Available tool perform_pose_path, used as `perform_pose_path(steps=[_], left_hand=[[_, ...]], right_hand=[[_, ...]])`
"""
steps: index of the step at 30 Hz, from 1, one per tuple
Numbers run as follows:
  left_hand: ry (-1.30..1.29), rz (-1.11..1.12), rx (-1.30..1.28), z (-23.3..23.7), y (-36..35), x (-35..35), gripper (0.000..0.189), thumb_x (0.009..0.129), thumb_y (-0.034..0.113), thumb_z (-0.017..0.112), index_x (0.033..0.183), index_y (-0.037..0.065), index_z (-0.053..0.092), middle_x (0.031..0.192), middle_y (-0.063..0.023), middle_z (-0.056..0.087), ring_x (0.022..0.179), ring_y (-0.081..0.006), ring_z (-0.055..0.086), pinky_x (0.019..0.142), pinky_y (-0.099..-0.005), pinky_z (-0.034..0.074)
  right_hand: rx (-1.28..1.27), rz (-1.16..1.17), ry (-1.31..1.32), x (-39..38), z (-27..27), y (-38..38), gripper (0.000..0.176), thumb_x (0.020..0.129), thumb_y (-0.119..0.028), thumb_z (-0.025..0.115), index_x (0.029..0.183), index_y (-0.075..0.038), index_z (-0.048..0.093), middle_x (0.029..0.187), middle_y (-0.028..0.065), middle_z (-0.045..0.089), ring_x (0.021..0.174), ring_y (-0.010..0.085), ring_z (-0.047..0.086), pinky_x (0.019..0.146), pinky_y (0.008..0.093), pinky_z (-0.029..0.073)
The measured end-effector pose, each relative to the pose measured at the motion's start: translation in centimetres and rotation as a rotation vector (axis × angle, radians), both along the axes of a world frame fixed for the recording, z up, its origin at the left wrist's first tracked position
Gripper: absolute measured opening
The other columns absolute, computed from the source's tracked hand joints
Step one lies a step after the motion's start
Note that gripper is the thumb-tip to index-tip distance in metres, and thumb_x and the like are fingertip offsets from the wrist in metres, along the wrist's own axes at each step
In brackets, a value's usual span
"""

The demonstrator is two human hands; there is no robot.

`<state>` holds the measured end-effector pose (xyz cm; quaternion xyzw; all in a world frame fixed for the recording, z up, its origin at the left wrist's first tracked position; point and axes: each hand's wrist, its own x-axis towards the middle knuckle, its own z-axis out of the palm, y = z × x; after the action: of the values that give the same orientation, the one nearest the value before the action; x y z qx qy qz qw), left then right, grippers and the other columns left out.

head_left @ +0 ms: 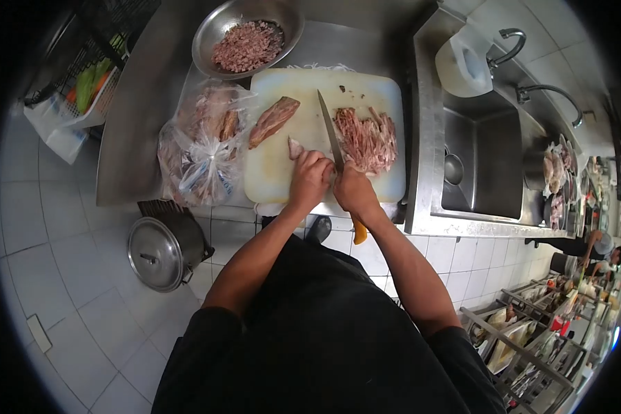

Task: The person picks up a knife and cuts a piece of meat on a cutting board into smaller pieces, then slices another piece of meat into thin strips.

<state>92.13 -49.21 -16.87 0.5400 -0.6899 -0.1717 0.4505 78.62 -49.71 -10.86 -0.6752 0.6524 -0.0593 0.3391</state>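
My right hand (355, 190) is closed around a knife (329, 127); its long blade points away from me over the cutting board (272, 183), and the yellow handle end shows below my fist. Just left of the blade, my left hand (312, 181) has its fingers bent and pressed down on a small piece of meat (295, 148), which pokes out beyond the fingertips. Sliced meat strips (367, 140) lie in a heap to the right of the knife. A larger uncut chunk of meat (274, 121) rests on the board's left side.
A metal bowl (201, 43) of chopped meat stands behind the board. Left of it is a clear plastic bag (210, 155) with meat. A sink (483, 162) is on the right. A lidded pot (155, 254) sits on the floor. Another person (600, 247) is far right.
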Motion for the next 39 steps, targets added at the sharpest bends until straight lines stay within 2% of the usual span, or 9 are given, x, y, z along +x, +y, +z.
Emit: perform_pose_path(steps=[7,18,24,31,34,35,38,39], left_hand=[[-0.026,-0.06,0.001,0.1,-0.2,0.1,0.005,0.079,0.001,0.071,0.083,0.002,0.069,0.089,-0.0097,0.059,0.093,-0.0319,0.057,0.084,-0.0426,0.046],[-0.006,-0.028,-0.015,0.4,-0.1,0.1,0.009,0.077,-0.003,0.072,0.083,0.001,0.067,0.088,-0.01,0.06,0.09,-0.0325,0.058,0.081,-0.0425,0.048],[-0.023,-0.066,-0.005,0.4,-0.2,0.2,0.009,0.076,-0.003,0.071,0.083,0.001,0.067,0.091,-0.01,0.06,0.093,-0.0327,0.057,0.082,-0.0425,0.047],[-0.027,-0.056,0.028,-0.1,-0.1,0.0,0.003,0.081,0.004,0.067,0.083,0.002,0.068,0.094,-0.0097,0.058,0.096,-0.0321,0.055,0.089,-0.0447,0.045],[-0.075,-0.037,0.001,0.1,0.0,-0.1,0.009,0.076,0.001,0.07,0.085,0.002,0.07,0.093,-0.009,0.06,0.095,-0.0318,0.056,0.085,-0.0424,0.046],[-0.097,-0.046,-0.004,0.0,-0.1,-0.1,0.01,0.076,0.001,0.071,0.085,0.003,0.071,0.094,-0.0084,0.06,0.096,-0.0315,0.056,0.086,-0.0423,0.046],[-0.097,-0.049,-0.026,-0.6,0.0,-0.1,0.011,0.077,0.002,0.071,0.088,0.003,0.071,0.095,-0.008,0.06,0.098,-0.0311,0.056,0.088,-0.0419,0.046],[-0.099,-0.027,-0.041,0.1,0.1,0.1,0.012,0.079,0.004,0.071,0.091,0.004,0.073,0.095,-0.0089,0.061,0.097,-0.031,0.058,0.087,-0.0421,0.046]], right_hand=[[-0.021,0.036,0.048,-1.4,1.1,-0.6,0.032,0.096,-0.02,0.048,0.114,0.007,0.051,0.098,0.0382,0.066,0.096,0.0539,0.065,0.088,0.0575,0.051],[0.001,-0.003,0.027,-0.2,0.7,0.6,0.039,0.095,-0.018,0.047,0.122,0.011,0.045,0.092,0.0362,0.068,0.091,0.0528,0.067,0.085,0.0578,0.052],[0.012,-0.016,0.037,0.6,0.1,0.9,0.036,0.096,-0.02,0.048,0.116,0.01,0.047,0.091,0.0354,0.068,0.09,0.0529,0.067,0.083,0.0575,0.053],[-0.044,-0.044,-0.016,0.5,-1.3,-0.7,0.034,0.097,-0.024,0.05,0.112,0.006,0.049,0.094,0.0371,0.066,0.091,0.0543,0.065,0.085,0.0577,0.052],[-0.081,0.002,-0.079,-0.7,-2.9,-2.3,0.027,0.099,-0.019,0.049,0.107,0.007,0.05,0.085,0.0363,0.066,0.074,0.0488,0.069,0.067,0.0545,0.056],[-0.103,0.01,-0.068,-1.0,-2.9,-2.3,0.026,0.099,-0.019,0.049,0.105,0.007,0.05,0.081,0.0336,0.067,0.066,0.0438,0.07,0.061,0.0507,0.057],[-0.091,-0.045,-0.144,-1.3,-2.0,-1.9,0.03,0.097,-0.023,0.05,0.105,0.006,0.054,0.094,0.0382,0.065,0.089,0.0547,0.064,0.084,0.0585,0.049],[-0.091,-0.049,-0.164,-1.2,-1.6,-1.6,0.03,0.097,-0.022,0.05,0.106,0.006,0.053,0.093,0.0383,0.065,0.089,0.0547,0.064,0.084,0.0585,0.049]])
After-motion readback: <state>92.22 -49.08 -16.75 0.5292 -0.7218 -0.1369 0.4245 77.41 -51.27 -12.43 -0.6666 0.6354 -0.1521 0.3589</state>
